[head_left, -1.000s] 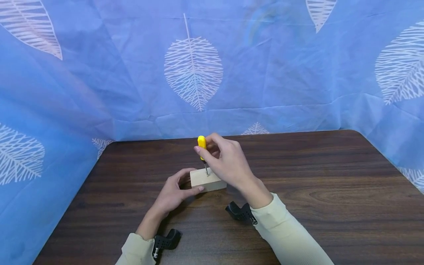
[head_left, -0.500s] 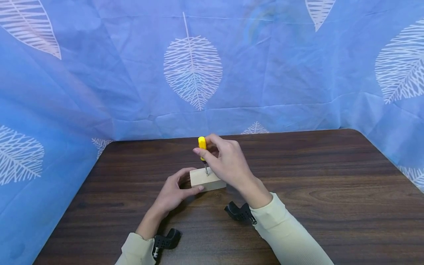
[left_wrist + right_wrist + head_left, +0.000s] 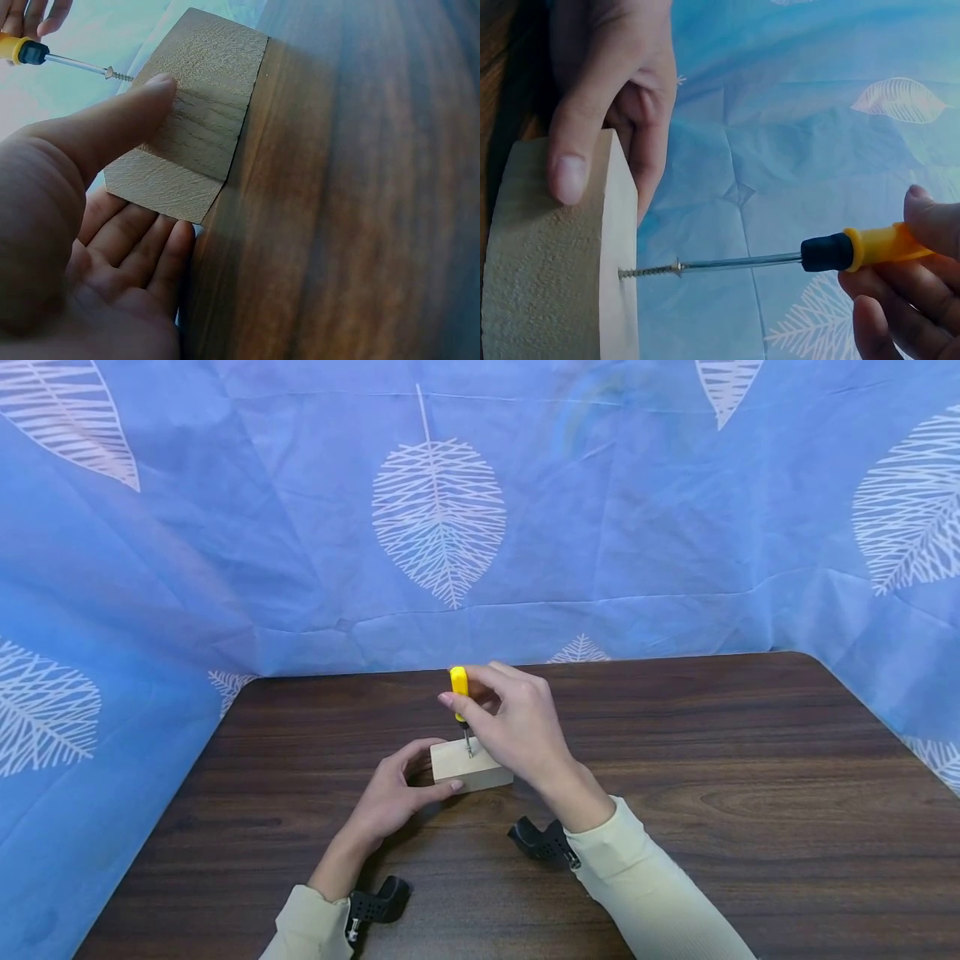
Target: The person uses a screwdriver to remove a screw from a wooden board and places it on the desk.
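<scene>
A pale wooden block [image 3: 457, 767] lies on the dark table, its long side facing the person. My left hand [image 3: 386, 793] grips its left end, thumb on the near face and fingers behind. A screw [image 3: 651, 271] stands in the block's top face, its tip in the wood and most of its thread exposed. My right hand [image 3: 525, 727] holds a screwdriver [image 3: 460, 693] with a yellow and black handle between thumb and fingers. Its metal shaft is nearly upright, and the tip meets the screw head in the right wrist view. The right hand covers part of the block's far right corner.
The brown wood-grain table [image 3: 712, 777] has rounded far corners. A blue cloth [image 3: 637, 527] printed with white leaves hangs behind it and along its left side. Black wrist mounts [image 3: 381, 902] stick out from both cream sleeves.
The right hand's fingers shift slightly around the screwdriver handle, which stays over the screw. The block and left hand keep their place.
</scene>
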Action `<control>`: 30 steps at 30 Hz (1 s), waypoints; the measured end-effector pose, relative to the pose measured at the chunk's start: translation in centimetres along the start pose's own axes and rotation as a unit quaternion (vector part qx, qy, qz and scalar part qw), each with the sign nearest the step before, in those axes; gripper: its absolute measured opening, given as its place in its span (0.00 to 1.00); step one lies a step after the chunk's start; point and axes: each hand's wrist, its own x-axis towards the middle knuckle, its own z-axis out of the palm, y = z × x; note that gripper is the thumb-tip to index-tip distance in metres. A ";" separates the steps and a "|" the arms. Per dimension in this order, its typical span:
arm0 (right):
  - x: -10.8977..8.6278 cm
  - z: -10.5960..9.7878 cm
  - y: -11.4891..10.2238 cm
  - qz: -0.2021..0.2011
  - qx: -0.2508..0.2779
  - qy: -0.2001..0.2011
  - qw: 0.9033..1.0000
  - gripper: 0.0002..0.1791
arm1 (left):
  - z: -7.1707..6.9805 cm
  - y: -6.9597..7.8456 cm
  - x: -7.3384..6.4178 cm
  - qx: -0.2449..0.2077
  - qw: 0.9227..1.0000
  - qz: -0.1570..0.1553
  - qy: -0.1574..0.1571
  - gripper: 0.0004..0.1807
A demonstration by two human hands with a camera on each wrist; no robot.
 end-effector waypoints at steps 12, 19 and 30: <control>0.1 -0.3 -0.4 0.062 0.033 -0.028 0.997 0.10 | 0.0 -0.1 -0.1 0.003 1.000 0.005 0.003 0.29; 0.0 -0.1 -0.3 0.050 0.026 -0.020 0.998 0.11 | 0.1 -0.1 -0.1 -0.001 1.000 0.004 -0.002 0.29; 0.1 -0.3 -0.5 0.050 0.004 -0.036 0.998 0.09 | 0.1 0.2 -0.1 0.003 1.000 -0.002 0.002 0.30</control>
